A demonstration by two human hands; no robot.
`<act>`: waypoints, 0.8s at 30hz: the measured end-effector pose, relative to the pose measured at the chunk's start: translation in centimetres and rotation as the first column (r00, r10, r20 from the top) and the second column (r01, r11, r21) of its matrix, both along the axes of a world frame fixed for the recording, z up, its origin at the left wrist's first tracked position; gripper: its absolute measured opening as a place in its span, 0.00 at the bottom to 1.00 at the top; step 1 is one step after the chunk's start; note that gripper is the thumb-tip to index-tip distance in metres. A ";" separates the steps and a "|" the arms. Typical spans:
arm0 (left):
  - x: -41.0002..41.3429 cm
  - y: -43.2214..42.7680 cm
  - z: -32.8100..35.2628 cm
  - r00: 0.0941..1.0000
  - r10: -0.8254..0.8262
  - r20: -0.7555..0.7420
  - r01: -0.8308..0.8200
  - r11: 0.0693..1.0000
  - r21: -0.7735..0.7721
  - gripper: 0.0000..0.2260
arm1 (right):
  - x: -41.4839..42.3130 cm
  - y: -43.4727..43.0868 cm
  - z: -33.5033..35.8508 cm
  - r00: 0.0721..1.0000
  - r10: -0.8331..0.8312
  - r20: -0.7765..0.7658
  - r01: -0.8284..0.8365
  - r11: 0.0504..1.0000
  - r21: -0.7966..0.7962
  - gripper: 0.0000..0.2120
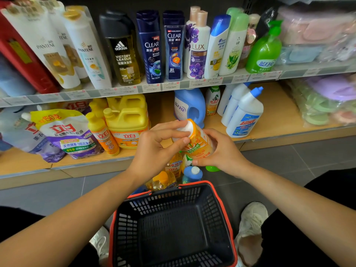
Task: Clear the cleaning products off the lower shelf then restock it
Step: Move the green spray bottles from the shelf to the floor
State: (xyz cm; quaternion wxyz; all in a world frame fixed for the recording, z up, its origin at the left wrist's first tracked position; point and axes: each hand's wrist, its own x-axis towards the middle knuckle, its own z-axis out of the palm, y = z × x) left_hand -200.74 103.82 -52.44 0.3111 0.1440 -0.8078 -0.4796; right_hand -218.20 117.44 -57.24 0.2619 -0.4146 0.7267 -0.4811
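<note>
Orange bottle (198, 140): label partly covered by left hand (157, 149) and right hand (219, 151); base hidden behind right palm.
Bottles on floor (173, 170): largely screened by hands and basket rim (194, 184); count unclear.
Basket: near end cut off by bottom edge.
Price tags (169, 85): print too small to read.
Packets at far right (323, 105): blurred, contents unclear.
Red item (25, 60) and pale blue pouch (17, 130): cut by left edge.
Upper shelf bottle tops at left: cropped by top edge.
</note>
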 end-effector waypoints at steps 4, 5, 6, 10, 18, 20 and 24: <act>-0.1 -0.3 0.3 0.999 0.007 -0.039 -0.003 0.995 0.096 0.08 | 0.2 -0.1 -0.1 1.000 0.000 0.009 0.000 1.000 0.000 0.36; -0.1 -0.4 0.3 1.000 0.015 -0.026 -0.012 0.992 0.129 0.09 | 0.2 -0.1 -0.1 1.000 0.001 0.013 -0.001 1.000 -0.002 0.36; -0.2 -0.5 0.3 1.000 0.021 -0.007 -0.019 0.987 0.161 0.10 | 0.2 -0.1 -0.1 1.000 0.003 0.018 -0.003 1.000 -0.004 0.37; -0.5 -0.8 0.0 0.999 -0.014 0.042 0.002 0.960 0.280 0.14 | 0.0 0.0 0.1 1.000 0.016 0.025 -0.016 1.000 -0.006 0.37; -0.6 -1.2 0.1 0.999 -0.031 0.011 0.024 0.920 0.390 0.10 | 0.2 0.1 0.3 0.999 0.044 0.023 -0.044 0.999 0.002 0.37; -0.4 -1.1 -0.1 1.000 -0.012 0.008 0.008 0.934 0.357 0.12 | 0.3 0.1 0.4 0.998 0.046 0.040 -0.046 0.999 -0.007 0.39; -0.4 -0.9 -0.2 0.999 -0.021 -0.029 0.030 0.931 0.365 0.14 | 0.5 -0.1 0.7 0.996 0.045 0.075 -0.041 0.998 -0.049 0.40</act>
